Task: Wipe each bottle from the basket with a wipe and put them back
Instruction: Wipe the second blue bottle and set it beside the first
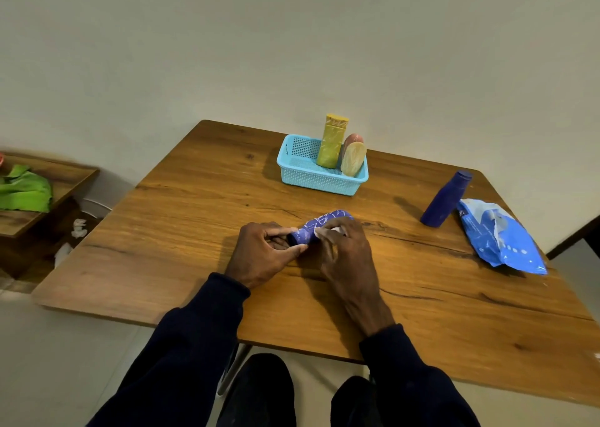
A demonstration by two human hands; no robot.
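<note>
While left hand (262, 255) grips patterned bottle (312, 228), right hand (348, 254) holds wipe (336, 230).

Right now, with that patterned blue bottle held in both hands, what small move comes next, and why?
Probably slide the right hand with its white wipe along the patterned blue bottle toward its far end: the left hand grips the near end, and that far part shows bare.

Wooden table (162, 248) mid-frame, light blue basket (318, 183) upper centre, dark blue bottle (444, 199) upright at right, wipes pack (500, 238) just beside it
</note>
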